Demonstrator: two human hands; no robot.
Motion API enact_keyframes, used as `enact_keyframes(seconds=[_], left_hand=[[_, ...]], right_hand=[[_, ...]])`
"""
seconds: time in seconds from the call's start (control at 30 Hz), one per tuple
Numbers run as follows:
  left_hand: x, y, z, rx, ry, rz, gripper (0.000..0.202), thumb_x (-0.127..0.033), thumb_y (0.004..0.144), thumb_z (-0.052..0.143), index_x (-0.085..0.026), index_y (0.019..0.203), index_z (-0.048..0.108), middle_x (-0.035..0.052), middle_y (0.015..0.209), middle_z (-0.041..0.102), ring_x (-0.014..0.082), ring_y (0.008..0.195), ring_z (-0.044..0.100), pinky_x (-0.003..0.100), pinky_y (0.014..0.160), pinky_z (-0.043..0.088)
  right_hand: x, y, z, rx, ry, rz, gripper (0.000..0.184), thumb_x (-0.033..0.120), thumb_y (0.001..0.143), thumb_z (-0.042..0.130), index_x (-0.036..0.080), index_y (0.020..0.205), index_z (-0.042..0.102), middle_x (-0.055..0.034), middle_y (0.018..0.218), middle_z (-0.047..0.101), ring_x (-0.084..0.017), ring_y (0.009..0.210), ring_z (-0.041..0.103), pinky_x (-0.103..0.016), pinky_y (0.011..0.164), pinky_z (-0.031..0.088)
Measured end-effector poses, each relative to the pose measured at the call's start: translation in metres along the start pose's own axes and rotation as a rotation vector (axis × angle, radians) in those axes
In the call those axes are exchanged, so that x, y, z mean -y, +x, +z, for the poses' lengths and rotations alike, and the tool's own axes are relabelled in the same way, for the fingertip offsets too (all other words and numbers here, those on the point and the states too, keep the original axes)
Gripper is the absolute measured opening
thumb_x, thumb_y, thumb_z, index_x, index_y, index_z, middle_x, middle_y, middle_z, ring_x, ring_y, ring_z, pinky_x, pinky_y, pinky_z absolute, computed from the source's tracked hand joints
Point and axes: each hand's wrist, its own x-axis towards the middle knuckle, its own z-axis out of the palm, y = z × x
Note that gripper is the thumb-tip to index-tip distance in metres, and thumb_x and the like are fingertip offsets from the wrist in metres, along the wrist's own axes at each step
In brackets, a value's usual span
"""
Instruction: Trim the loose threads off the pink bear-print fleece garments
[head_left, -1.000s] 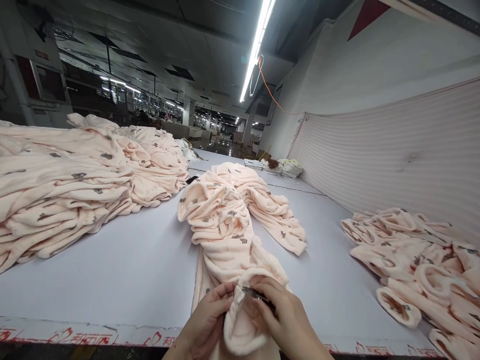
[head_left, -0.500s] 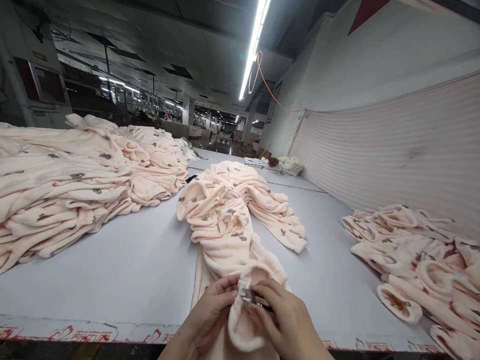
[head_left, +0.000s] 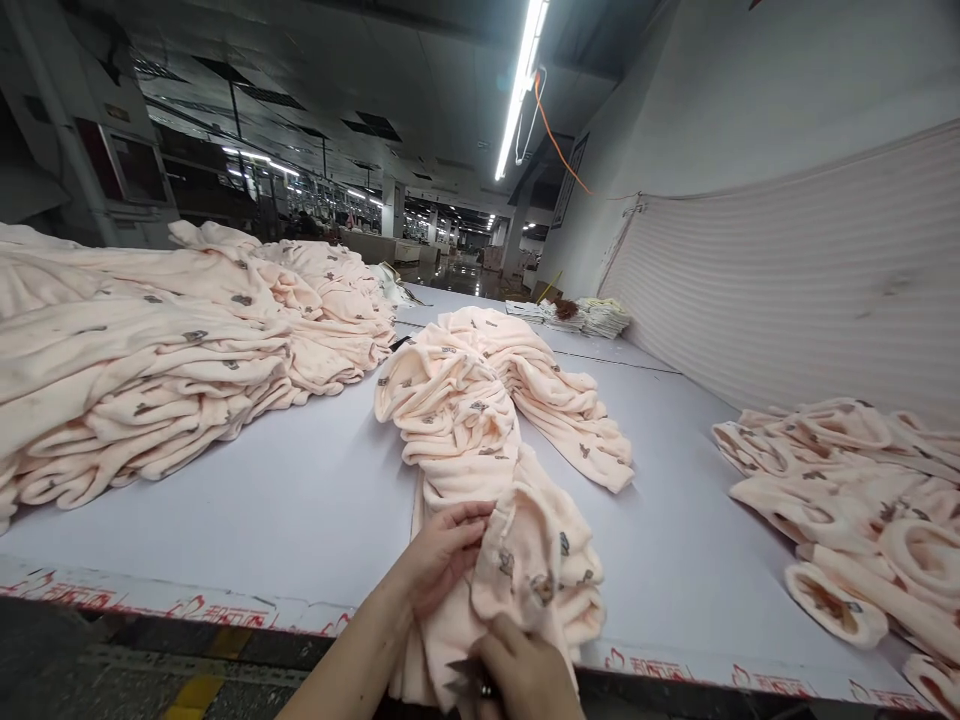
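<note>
A peach fleece garment (head_left: pixel 480 420) with small brown prints lies bunched on the white table (head_left: pixel 300 500) in front of me. My left hand (head_left: pixel 442 550) pinches a fold of its near end, fingers closed on the cloth. At the bottom edge my right hand (head_left: pixel 525 675) is closed around small metal snips (head_left: pixel 465 685) just below the garment's hem.
A big heap of the same peach garments (head_left: pixel 150 360) covers the table's left side. Rolled peach pieces (head_left: pixel 847 510) pile up at the right. A striped fabric panel (head_left: pixel 787 270) lines the right wall. Small stacks (head_left: pixel 592 318) sit at the far end.
My right hand with the snips has dropped away from the cuff to the table edge. The cuff has been turned so its printed side shows. The view shifted slightly left.
</note>
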Motion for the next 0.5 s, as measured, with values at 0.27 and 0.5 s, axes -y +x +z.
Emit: enact_keyframes(seconds=[0.27, 0.5], left_hand=[[0.039, -0.074, -0.003, -0.217, 0.769, 0.117, 0.020, -0.032, 0.069, 0.067, -0.020, 0.083, 0.060, -0.0038, 0.065, 0.057, 0.0140, 0.060, 0.051, 0.021, 0.054, 0.036], [0.059, -0.066, 0.016, -0.324, 0.731, 0.418, 0.008, -0.028, 0.083, 0.045, -0.023, 0.077, 0.047, -0.0032, 0.067, 0.048, 0.0154, 0.061, 0.048, 0.024, 0.061, 0.039]], right_hand=[[-0.015, 0.034, -0.038, -0.090, 0.905, 0.468, 0.018, 0.036, 0.080, 0.054, 0.019, 0.074, 0.055, -0.0003, 0.070, 0.058, -0.020, 0.074, 0.060, -0.027, 0.066, 0.046], [-0.021, 0.016, -0.065, -0.132, 0.346, 0.308, 0.029, 0.008, 0.072, 0.043, 0.024, 0.093, 0.057, -0.0019, 0.088, 0.063, -0.018, 0.079, 0.060, -0.028, 0.071, 0.046]])
